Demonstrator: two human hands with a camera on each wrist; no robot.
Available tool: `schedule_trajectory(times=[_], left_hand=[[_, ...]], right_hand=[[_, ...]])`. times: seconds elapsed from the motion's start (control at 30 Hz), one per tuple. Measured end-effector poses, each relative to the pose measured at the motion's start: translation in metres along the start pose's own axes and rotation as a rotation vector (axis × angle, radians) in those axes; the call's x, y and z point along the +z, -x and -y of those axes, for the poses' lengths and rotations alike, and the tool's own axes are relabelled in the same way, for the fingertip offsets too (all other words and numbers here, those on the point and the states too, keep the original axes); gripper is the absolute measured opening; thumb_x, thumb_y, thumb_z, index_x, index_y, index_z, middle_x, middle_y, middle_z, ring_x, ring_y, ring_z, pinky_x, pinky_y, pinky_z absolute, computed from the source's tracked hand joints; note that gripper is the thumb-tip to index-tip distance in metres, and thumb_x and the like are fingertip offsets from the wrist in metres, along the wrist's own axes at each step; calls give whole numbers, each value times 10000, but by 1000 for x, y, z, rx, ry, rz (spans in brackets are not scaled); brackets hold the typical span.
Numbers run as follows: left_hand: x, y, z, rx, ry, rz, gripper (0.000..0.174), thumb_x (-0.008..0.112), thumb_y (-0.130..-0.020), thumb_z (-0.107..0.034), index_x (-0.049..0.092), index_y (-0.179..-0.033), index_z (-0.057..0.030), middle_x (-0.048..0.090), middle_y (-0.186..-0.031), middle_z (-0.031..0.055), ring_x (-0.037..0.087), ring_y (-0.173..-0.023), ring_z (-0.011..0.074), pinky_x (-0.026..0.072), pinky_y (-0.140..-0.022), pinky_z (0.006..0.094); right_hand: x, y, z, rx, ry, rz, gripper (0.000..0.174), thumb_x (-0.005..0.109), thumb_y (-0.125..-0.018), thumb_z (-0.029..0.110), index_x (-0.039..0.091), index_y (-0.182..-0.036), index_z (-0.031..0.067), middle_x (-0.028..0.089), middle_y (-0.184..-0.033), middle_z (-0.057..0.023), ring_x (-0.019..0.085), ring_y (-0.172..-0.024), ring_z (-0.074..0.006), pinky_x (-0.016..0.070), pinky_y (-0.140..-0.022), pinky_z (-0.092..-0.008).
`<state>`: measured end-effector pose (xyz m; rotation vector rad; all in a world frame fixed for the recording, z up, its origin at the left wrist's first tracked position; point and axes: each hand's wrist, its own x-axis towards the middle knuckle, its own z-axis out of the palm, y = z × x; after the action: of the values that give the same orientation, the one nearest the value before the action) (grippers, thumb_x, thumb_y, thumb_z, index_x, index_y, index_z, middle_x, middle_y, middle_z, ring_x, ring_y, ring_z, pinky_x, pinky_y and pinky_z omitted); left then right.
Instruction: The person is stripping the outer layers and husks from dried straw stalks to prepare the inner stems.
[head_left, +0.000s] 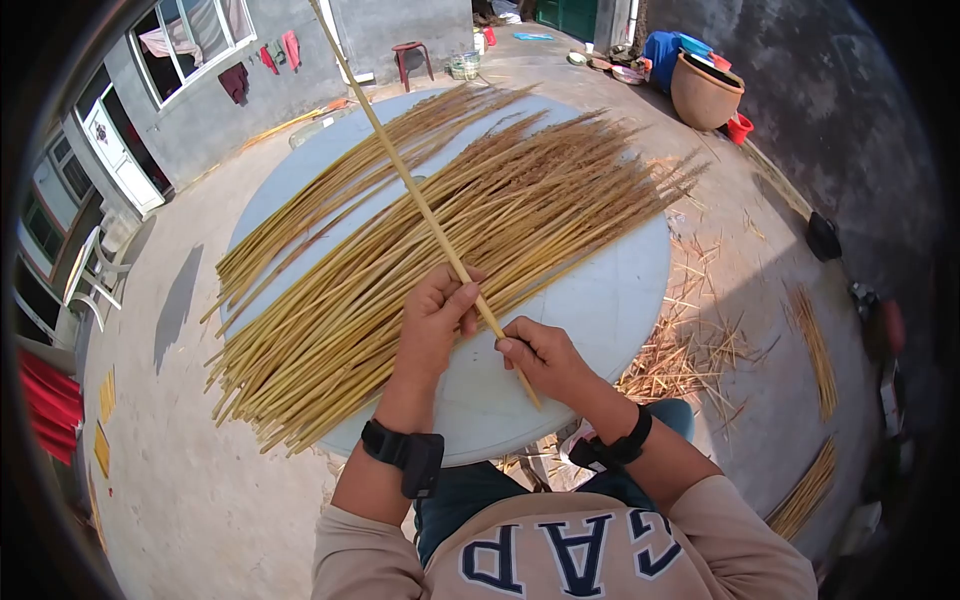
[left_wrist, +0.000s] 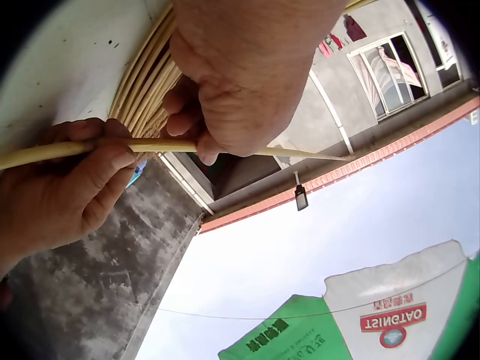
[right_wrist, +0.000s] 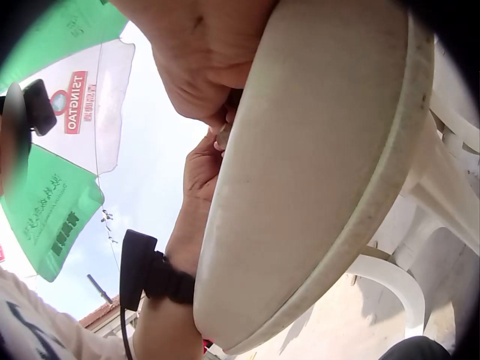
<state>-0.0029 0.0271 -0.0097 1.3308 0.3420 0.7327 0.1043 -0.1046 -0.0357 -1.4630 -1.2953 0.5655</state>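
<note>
Head view shows both hands on one long stalk (head_left: 408, 172) over the round surface (head_left: 610, 300). The left hand (head_left: 435, 322) curls round it farther up, and the right hand (head_left: 542, 358) pinches it near the butt end. It slants away leftward above the spread pile (head_left: 520, 200).

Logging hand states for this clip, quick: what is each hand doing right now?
Left hand: closed grip around the single stalk, held above the table.
Right hand: fingers pinch the same stalk near its lower end.
</note>
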Motion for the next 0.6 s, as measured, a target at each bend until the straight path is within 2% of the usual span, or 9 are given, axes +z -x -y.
schedule_trajectory(times=[0.23,0.33,0.4,0.43,0.53,0.6], left_hand=[[2,3,-4,4,89,50,198,525,-871,-84,565,-1019,41,573,-727,48,492,-521,78,378,-454,195],[2,4,-7,-1,113,65,211,516,-873,-77,563,-1037,47,581,-749,55,497,-529,82,384,-462,196],[2,5,-7,-7,123,67,215,513,-873,-73,562,-1044,49,583,-756,56,499,-532,84,386,-464,196],[2,4,-6,-1,117,62,206,514,-875,-95,565,-1017,45,598,-762,76,491,-515,82,384,-457,192],[3,4,-5,27,40,35,187,519,-873,-112,572,-970,38,607,-745,85,477,-491,77,376,-445,187],[3,4,-3,46,-28,14,171,523,-869,-107,575,-949,35,601,-722,75,472,-483,74,369,-441,186]], right_hand=[[-4,0,-1,48,-3,38,202,505,-890,202,511,-806,19,562,-617,-56,549,-571,-153,433,-554,-279],[-11,-1,-2,69,-129,90,216,498,-894,208,519,-796,16,550,-617,-37,521,-574,-127,424,-563,-264],[-15,-2,3,179,-318,161,217,501,-896,209,530,-797,18,537,-620,-21,495,-580,-105,414,-571,-255],[-15,-2,2,181,-318,164,217,501,-896,209,530,-797,18,537,-620,-21,495,-580,-105,414,-571,-255],[-11,-4,0,152,-240,132,226,504,-902,231,550,-836,19,528,-619,-12,497,-575,-86,419,-545,-242],[-7,-3,2,219,-301,116,255,479,-922,267,542,-853,30,505,-623,0,465,-541,-51,394,-487,-199]])
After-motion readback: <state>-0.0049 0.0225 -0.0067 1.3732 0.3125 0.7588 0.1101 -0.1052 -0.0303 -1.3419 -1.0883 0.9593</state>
